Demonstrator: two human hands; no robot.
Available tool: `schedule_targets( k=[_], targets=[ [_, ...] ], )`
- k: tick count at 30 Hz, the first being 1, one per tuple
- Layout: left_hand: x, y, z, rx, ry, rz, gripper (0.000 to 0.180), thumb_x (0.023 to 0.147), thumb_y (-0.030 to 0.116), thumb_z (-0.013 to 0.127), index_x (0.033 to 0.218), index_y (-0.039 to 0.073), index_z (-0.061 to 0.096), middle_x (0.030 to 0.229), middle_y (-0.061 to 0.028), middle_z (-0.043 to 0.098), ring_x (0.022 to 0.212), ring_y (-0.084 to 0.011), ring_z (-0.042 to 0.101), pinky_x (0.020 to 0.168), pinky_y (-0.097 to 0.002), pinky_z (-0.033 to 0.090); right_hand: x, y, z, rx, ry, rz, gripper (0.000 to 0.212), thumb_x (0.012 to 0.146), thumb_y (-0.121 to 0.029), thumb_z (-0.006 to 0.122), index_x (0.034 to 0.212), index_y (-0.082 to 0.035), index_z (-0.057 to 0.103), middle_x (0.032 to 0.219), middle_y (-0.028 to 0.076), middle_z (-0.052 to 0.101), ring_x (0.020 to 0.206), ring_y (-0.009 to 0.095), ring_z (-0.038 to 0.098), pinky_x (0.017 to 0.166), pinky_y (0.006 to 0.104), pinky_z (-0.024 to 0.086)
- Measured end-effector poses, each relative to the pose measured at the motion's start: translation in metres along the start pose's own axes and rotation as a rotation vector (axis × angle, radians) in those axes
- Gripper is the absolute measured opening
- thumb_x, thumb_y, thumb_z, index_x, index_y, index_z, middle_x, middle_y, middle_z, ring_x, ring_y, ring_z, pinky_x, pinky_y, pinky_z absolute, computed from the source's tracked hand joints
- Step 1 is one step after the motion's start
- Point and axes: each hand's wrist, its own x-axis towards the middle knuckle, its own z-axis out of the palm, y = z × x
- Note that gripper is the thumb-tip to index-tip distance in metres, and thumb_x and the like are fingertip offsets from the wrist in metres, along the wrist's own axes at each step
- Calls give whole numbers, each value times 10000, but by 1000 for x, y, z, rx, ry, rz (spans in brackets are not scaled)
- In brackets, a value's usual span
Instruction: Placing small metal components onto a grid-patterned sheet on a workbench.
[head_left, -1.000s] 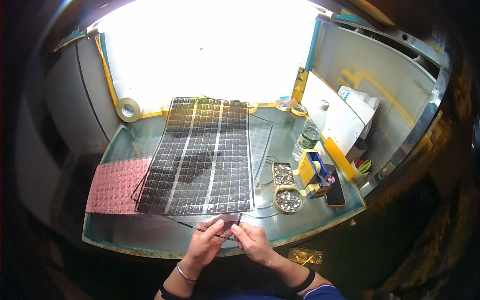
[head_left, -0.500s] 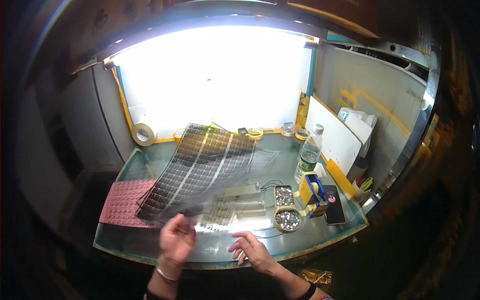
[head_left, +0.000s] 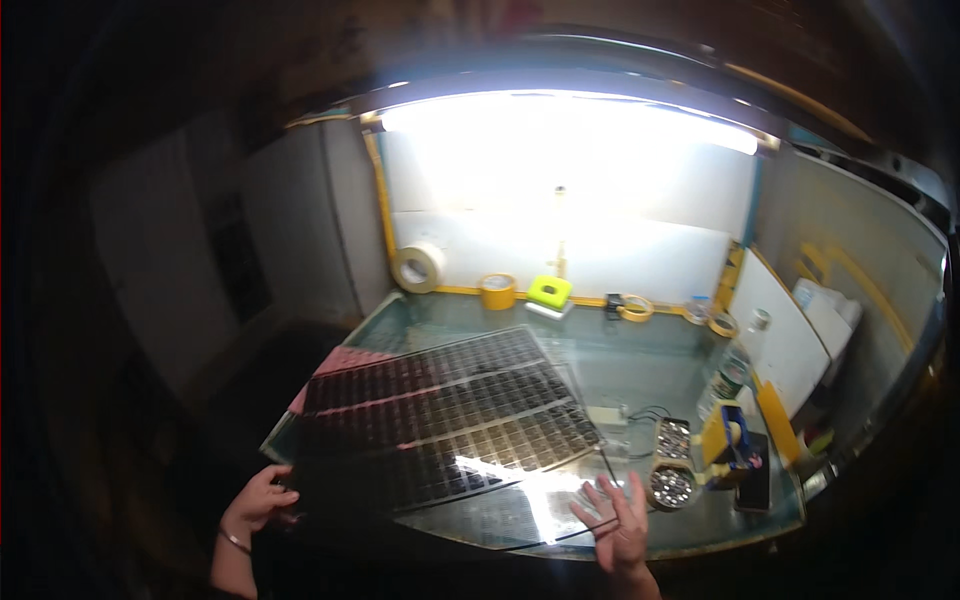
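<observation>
left hand: fingers curled | right hand: fingers spread | hands well apart

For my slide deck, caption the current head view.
Left hand by one end of a dark gridded sheet, right hand open near the other, over a glossy bench.

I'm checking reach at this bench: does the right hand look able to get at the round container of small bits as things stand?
Probably yes: the right hand is open beside the round container, whose top is uncovered, and nothing seems to stand between them; the dark gridded sheet stops short of it.
</observation>
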Motion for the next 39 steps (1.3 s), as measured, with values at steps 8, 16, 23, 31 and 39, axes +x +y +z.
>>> schedule_targets(
  k=[8,16,23,31,39],
  targets=[
    [21,8,-39,97,-162,209,585,850,-36,514,1397,36,318,758,-60,629,629,-101,598,613,-246,509,-4,-30,3,-404,2,130,672,863,-103,616,1421,-53,245,1397,78,389,1146,182,495,886,286,446],
    [86,7,-21,116,-20,332,555,812,-92,460,1355,-24,365,1045,-111,633,893,-103,584,790,-224,466,18,-21,-4,-922,-287,-202,498,799,50,615,1267,18,449,1091,86,571,989,169,537,883,299,430],
    [146,16,-54,471,376,317,499,783,118,682,1223,-44,512,1024,-143,634,890,-153,623,748,-278,510,37,-26,1,-999,-193,-132,532,795,50,607,1291,24,416,1217,135,522,1088,211,514,935,324,417],
    [208,16,-64,630,374,61,540,658,461,775,855,-26,648,854,-158,652,838,-215,628,719,-323,478,48,-15,-27,-1093,-122,-222,626,768,96,629,1325,20,355,1238,155,496,1092,226,526,905,325,456],
    [209,37,-26,832,510,239,682,561,320,819,1064,-26,514,1089,-219,583,1051,-327,559,862,-369,468,48,-12,-27,-1035,-173,-225,579,801,93,606,1314,9,351,1224,158,511,1073,233,545,895,342,471]
  ],
)
